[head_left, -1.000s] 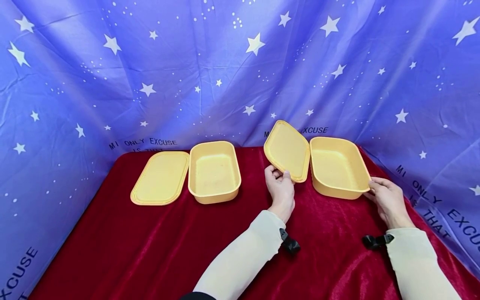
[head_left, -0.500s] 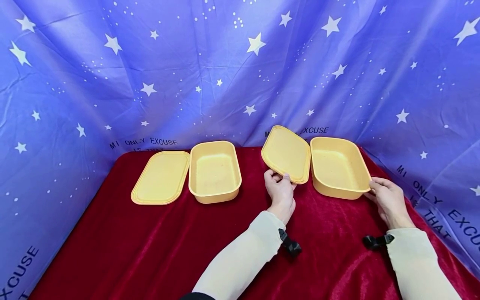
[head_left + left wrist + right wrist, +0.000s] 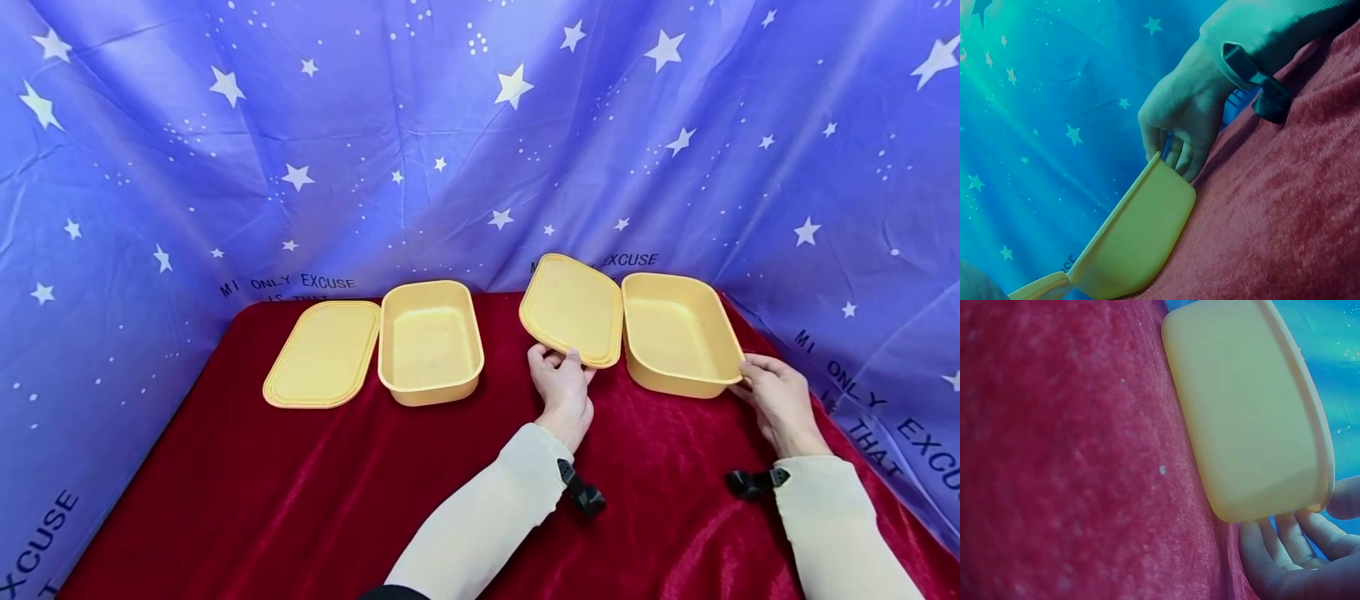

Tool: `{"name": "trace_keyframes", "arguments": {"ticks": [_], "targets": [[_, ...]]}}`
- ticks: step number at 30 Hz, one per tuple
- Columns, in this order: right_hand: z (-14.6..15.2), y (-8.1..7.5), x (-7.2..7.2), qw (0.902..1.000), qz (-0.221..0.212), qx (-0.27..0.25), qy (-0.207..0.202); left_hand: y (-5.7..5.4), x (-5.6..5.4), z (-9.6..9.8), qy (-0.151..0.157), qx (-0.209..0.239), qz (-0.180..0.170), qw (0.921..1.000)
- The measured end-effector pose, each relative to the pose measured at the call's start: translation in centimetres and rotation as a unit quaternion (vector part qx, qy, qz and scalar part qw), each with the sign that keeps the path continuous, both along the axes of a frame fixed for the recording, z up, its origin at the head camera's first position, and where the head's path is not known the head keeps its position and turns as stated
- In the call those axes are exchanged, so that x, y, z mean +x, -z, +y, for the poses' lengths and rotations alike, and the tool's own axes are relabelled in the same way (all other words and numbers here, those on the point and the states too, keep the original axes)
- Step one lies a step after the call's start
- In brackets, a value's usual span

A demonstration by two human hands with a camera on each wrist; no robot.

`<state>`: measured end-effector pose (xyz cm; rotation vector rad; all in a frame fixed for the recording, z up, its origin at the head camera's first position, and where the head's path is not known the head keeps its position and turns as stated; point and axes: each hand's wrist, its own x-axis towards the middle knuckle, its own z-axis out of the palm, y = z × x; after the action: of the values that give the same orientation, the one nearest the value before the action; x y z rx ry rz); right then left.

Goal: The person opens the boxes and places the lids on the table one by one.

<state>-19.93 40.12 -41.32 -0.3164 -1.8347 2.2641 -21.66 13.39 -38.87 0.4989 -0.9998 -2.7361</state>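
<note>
A yellow lid [image 3: 573, 310] is tilted up beside the right-hand yellow container [image 3: 678, 333], its right edge close to the container's left rim. My left hand [image 3: 564, 392] pinches the lid's near edge, thumb on top and fingers beneath. The container stands on the cloth with nothing inside. At its near right corner, my right hand [image 3: 772, 404] grips the rim. In the right wrist view, the thumb lies at the rim and the fingers [image 3: 1294, 540] are against the outer wall. Only a dark bit of the left hand shows in the left wrist view.
Further left, a second open yellow container [image 3: 431, 342] stands with another yellow lid [image 3: 322, 354] flat beside it. Dark red velvet cloth [image 3: 300, 500] covers the table. A blue curtain with stars [image 3: 420, 125] hangs behind and along both sides.
The lid in my left hand has tipped lower, its far edge coming down and slightly left. The right hand and its container have stayed in place.
</note>
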Motion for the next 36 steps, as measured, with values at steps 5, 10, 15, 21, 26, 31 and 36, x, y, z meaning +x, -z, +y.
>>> {"name": "trace_keyframes", "arguments": {"ticks": [5,10,15,21,26,31,36], "targets": [[0.0,0.0,0.0,1.0,-0.001,-0.003,-0.003,0.1,-0.1,0.0,0.0,0.0,-0.008,1.0],[0.1,0.0,0.1,0.9999,0.007,-0.007,-0.005,0.4,-0.1,-0.3,0.007,0.015,-0.002,0.9999],[0.2,0.1,0.0,0.9999,0.01,-0.006,0.0,0.4,0.0,-0.4,0.007,0.024,-0.01,0.9996],[0.2,0.1,-0.1,1.0,0.001,-0.005,0.006,0.3,0.0,-0.7,0.004,0.029,-0.019,0.9994],[0.2,0.1,0.0,0.9998,0.01,-0.015,0.002,0.5,0.0,-0.9,0.005,0.033,-0.034,0.9989],[0.1,0.2,0.0,0.9997,0.016,-0.017,-0.001,0.6,-0.1,-1.0,0.005,0.035,-0.045,0.9984],[0.1,0.2,0.0,0.9997,0.015,-0.021,-0.001,0.6,-0.2,-1.0,0.0,0.044,-0.049,0.9979]]}}
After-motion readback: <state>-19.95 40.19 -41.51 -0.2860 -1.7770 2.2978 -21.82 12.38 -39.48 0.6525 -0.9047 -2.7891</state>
